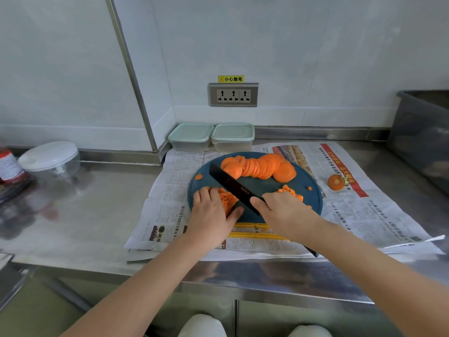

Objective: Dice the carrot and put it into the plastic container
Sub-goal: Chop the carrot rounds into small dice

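Observation:
A round dark-blue cutting board (pixel 313 200) lies on newspaper. A row of orange carrot slices (pixel 260 167) fans across its far side. My left hand (pixel 212 215) presses curled fingers on a small stack of carrot strips (pixel 227 199) at the board's near left. My right hand (pixel 284 212) grips a black knife (pixel 233 187) whose blade angles up-left, right beside the strips. A little pile of diced carrot (pixel 290 190) sits just beyond my right hand. Two lidded plastic containers (pixel 190 137) (pixel 233 137) stand against the wall behind the board.
A carrot end (pixel 336 182) lies on the newspaper (pixel 364 215) right of the board. Yellow strips (pixel 252 235) lie near the front. A clear lidded tub (pixel 49 160) and a red-labelled jar (pixel 8 166) stand at left; a grey bin (pixel 422 139) at right.

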A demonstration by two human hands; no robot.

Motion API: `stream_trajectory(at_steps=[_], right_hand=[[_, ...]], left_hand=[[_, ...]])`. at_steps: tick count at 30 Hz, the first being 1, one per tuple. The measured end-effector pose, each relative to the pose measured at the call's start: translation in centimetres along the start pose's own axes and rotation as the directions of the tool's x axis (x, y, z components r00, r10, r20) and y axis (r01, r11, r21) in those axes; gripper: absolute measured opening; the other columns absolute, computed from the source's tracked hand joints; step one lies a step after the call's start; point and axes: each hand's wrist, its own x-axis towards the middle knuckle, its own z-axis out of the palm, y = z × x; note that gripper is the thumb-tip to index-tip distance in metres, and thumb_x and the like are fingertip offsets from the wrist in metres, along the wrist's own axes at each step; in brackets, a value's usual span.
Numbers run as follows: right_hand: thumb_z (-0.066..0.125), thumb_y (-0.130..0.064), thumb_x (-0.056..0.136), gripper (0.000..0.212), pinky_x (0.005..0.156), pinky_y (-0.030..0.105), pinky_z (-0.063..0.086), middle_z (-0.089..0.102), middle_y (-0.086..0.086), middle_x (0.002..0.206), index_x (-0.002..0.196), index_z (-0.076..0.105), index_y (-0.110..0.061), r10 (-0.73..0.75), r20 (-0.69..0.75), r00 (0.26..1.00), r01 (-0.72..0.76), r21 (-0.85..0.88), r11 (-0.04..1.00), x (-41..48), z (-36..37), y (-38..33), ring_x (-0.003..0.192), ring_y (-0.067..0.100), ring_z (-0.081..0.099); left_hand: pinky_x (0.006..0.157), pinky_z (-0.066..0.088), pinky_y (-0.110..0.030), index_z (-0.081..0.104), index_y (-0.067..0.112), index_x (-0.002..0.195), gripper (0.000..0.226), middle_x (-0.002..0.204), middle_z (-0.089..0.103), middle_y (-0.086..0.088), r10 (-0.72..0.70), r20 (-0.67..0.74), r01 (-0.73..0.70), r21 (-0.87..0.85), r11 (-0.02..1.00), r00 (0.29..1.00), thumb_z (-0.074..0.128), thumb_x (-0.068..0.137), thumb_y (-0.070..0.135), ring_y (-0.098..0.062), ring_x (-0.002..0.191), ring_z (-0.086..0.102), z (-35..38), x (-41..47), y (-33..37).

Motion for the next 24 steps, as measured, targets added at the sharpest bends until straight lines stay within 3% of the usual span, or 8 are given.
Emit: stream_trajectory(at_steps=[2, 3, 6, 8, 12, 15, 19, 24], right_hand=[[0.023, -0.031, 0.106, 0.038, 0.068, 0.04, 0.043, 0.037, -0.001, 0.067, 0.09, 0.054, -0.016, 0.025, 0.017, 1.0, -0.025, -0.005, 1.0, -0.1, 0.3, 0.1, 0.07, 0.021, 0.048], [0.022, -0.033, 0.106, 0.04, 0.064, 0.037, 0.042, 0.039, 0.0, 0.069, 0.098, 0.056, -0.013, 0.041, 0.031, 0.999, -0.041, -0.013, 0.999, -0.1, 0.4, 0.2, 0.067, 0.018, 0.046], [0.022, -0.033, 0.106, 0.038, 0.065, 0.038, 0.043, 0.04, -0.001, 0.068, 0.071, 0.038, -0.027, 0.024, 0.055, 0.998, -0.024, -0.01, 1.0, -0.2, 0.1, 0.0, 0.067, 0.018, 0.047], [0.023, -0.029, 0.106, 0.04, 0.067, 0.038, 0.045, 0.038, -0.001, 0.067, 0.066, 0.025, -0.03, 0.042, 0.068, 0.997, -0.044, 0.038, 0.998, -0.1, -0.3, -0.2, 0.068, 0.019, 0.048], [0.028, -0.034, 0.105, 0.037, 0.033, 0.019, 0.037, 0.044, 0.003, 0.062, 0.072, 0.04, -0.02, 0.153, 0.155, 0.976, -0.176, 0.146, 0.974, 0.5, -0.5, 0.0, 0.036, 0.008, 0.045], [0.031, -0.039, 0.103, 0.041, 0.039, 0.024, 0.04, 0.052, 0.006, 0.063, 0.077, 0.048, -0.012, 0.154, 0.168, 0.974, -0.174, 0.115, 0.978, 1.7, 0.0, -0.2, 0.042, 0.014, 0.05], [0.031, -0.036, 0.103, 0.042, 0.046, 0.025, 0.035, 0.052, 0.005, 0.064, 0.071, 0.044, -0.012, 0.122, 0.097, 0.988, -0.128, 0.057, 0.99, 3.6, 0.9, -1.1, 0.054, 0.016, 0.05], [0.029, -0.031, 0.104, 0.041, 0.032, 0.018, 0.033, 0.046, 0.007, 0.056, 0.07, 0.04, -0.012, 0.166, 0.189, 0.968, -0.203, 0.197, 0.959, 2.9, 0.0, -0.3, 0.028, 0.009, 0.043]], left_hand=[[0.105, 0.028, -0.03, 0.03, 0.007, 0.137, 0.062, 0.134, 0.034, -0.01, 0.01, 0.022, -0.009, -0.027, 1.0, 1.0, 0.041, 0.095, 0.05, -0.023, 0.123, 0.029, 0.2, -0.2, 0.0], [0.104, 0.027, -0.03, 0.029, 0.006, 0.138, 0.059, 0.135, 0.034, -0.01, 0.02, 0.029, -0.019, -0.029, 0.999, 0.999, 0.04, 0.096, 0.047, -0.023, 0.123, 0.028, 0.2, -0.2, 0.0], [0.104, 0.025, -0.029, 0.031, 0.006, 0.136, 0.052, 0.136, 0.033, -0.01, 0.047, 0.036, -0.047, -0.016, 0.999, 0.998, 0.036, 0.099, 0.043, -0.022, 0.123, 0.028, 0.1, -0.1, -0.1], [0.104, 0.024, -0.028, 0.033, 0.006, 0.134, 0.049, 0.135, 0.033, -0.01, 0.06, 0.033, -0.06, -0.008, 0.998, 0.998, 0.034, 0.099, 0.042, -0.022, 0.122, 0.028, 0.2, -0.1, 0.0], [0.103, 0.026, -0.03, 0.037, 0.004, 0.13, 0.046, 0.133, 0.037, -0.012, 0.071, 0.009, -0.071, -0.025, 0.997, 0.997, 0.036, 0.1, 0.038, -0.024, 0.12, 0.031, 0.3, 0.0, -0.1], [0.103, 0.027, -0.031, 0.04, 0.003, 0.128, 0.044, 0.131, 0.039, -0.014, 0.083, 0.001, -0.083, -0.036, 0.996, 0.997, 0.039, 0.099, 0.035, -0.026, 0.118, 0.033, 0.4, 0.1, -0.1], [0.104, 0.023, -0.029, 0.038, 0.004, 0.128, 0.043, 0.132, 0.036, -0.012, 0.071, 0.024, -0.069, -0.055, 0.996, 0.997, 0.04, 0.099, 0.036, -0.024, 0.121, 0.029, 0.4, 0.3, -0.2], [0.104, 0.024, -0.027, 0.034, 0.006, 0.134, 0.054, 0.134, 0.035, -0.009, 0.032, 0.009, -0.032, -0.082, 0.996, 0.999, 0.046, 0.095, 0.041, -0.022, 0.124, 0.028, 0.5, 0.0, -0.2]])
